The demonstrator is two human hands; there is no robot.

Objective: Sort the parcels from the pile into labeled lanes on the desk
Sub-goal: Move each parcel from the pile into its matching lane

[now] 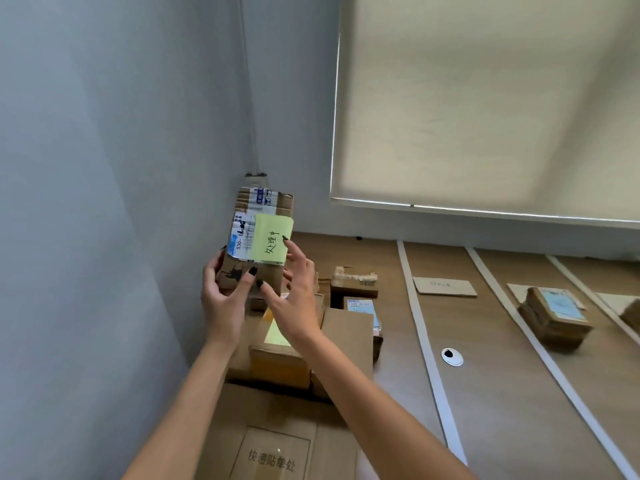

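The left hand (221,299) grips a small cardboard parcel (258,237) by its lower end, fingers curled round it, holding it up above the pile of boxes (294,355) on the counter (502,393). The right hand (294,292), fingers straight, touches its green sticky note (272,239).

Sticky note (272,239) reads "处理中"; flat box (277,455) "快递贴单处".

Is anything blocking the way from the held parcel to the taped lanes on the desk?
Nothing visible does. The parcel is held up above the pile by the left hand; the lanes lie open to its right, one already holding a box.
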